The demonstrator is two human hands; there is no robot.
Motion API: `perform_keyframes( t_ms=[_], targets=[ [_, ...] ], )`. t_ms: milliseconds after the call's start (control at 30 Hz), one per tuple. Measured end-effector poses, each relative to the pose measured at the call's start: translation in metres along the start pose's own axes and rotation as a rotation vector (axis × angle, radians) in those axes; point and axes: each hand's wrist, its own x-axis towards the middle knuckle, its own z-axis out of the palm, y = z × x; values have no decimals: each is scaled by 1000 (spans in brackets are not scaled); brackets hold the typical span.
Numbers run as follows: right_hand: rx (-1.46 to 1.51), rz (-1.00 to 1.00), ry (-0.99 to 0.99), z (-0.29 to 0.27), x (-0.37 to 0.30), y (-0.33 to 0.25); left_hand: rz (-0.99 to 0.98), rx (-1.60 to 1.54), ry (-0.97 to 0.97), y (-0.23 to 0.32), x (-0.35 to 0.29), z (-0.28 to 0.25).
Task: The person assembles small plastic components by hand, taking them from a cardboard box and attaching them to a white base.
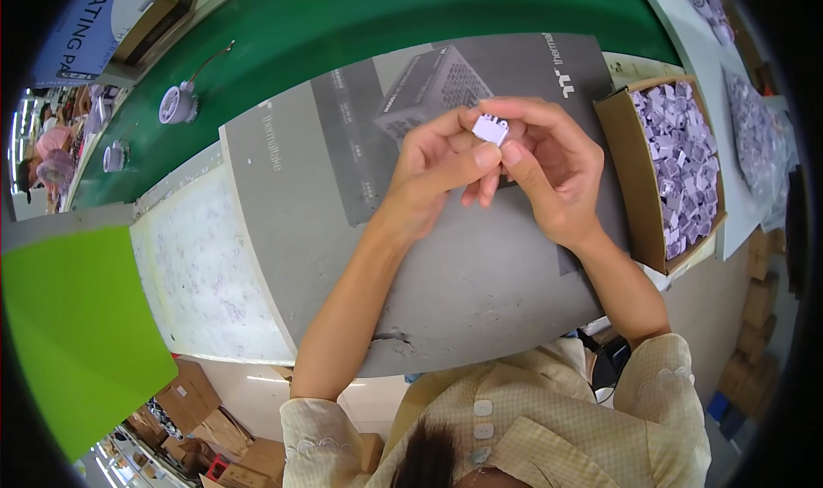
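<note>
1. Clearly, both hands meet above the grey surface (480, 274), and between them sits a small pale lilac plastic piece (491, 129), roughly square, held up in the air and not resting on anything.
2. Left hand (437, 175): curled in, thumb and forefinger tips closed against the lower left side of the piece, the other fingers folded under.
3. Right hand (553, 167): also curled, forefinger arched over the top of the piece and thumb pressing from below, so the piece is pinched from both sides at once.
4. Handling, as a judgement: the piece looks very light and stiff, a moulded part with hard edges; smooth plastic of that kind may slip from dry fingertips, and any thin tabs could snap if squeezed hard. Fine detail on it is too small to tell.
5. Best hold, as I judge it: fingertips on two opposite flat sides, light pressure, away from any projecting bits.
6. Nearby: an open cardboard box (619, 175) just right of the hands, heaped with many like lilac pieces (677, 162); a green belt (343, 25) runs beyond the surface, carrying two round white parts (178, 104).
</note>
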Motion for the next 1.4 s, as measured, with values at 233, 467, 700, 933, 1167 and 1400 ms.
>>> perform_keyframes(
  t_ms=[233, 467, 700, 933, 1167, 1400],
  targets=[
    [-91, -38, -5, 0, 2, 2, -10, -27, -19, 3, -1, 0],
    [-419, -237, 7, -3, 3, 5, -9, -31, -56, 3, 0, -3],
    [-485, -273, -6, -2, 3, 7, -43, 29, -29, 2, -1, -4],
    [-411, -216, 36, 0, 0, 4, -41, -15, -39, 2, -1, -1],
    [-405, -251, 19, -1, 0, 4, 6, -46, -40, 1, -2, 0],
    [-430, -288, 39, -2, 1, 6, 21, -39, -49, -1, 0, 0]
  ],
)
